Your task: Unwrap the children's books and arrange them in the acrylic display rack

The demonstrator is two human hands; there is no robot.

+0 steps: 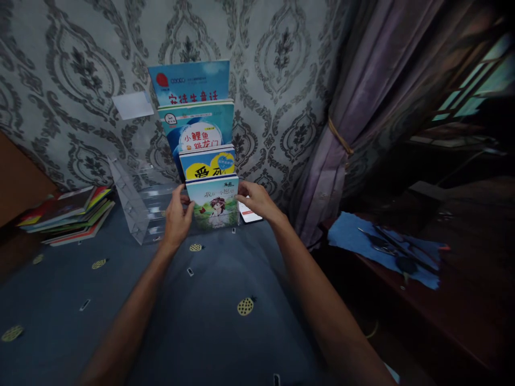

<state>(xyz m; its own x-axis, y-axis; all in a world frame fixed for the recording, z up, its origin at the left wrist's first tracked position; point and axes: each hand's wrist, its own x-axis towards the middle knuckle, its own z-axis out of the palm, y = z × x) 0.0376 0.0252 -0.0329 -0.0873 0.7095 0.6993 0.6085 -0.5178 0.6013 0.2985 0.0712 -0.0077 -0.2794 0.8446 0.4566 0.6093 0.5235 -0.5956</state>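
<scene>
A small green-and-white book [215, 206] with a drawn figure on its cover stands at the front of a clear stepped rack [134, 214]. My left hand [178, 215] is closed at its left edge, and my right hand [257, 199] pinches its upper right edge. Behind it rise a blue-and-yellow book [209, 163], a teal book [197, 126] with a round white title patch, and a tall blue book [191, 80] at the back. The rack's left part holds no books. Part of a phone [250, 213] shows beneath my right hand.
A pile of thin books [68, 212] lies at the left of the pineapple-patterned blue cloth [161, 321]. Patterned wallpaper [281, 59] is behind. At the right hang a tied purple curtain [350, 118] and, below it, a blue cloth [386, 246] with scissors [378, 244] on a dark red surface.
</scene>
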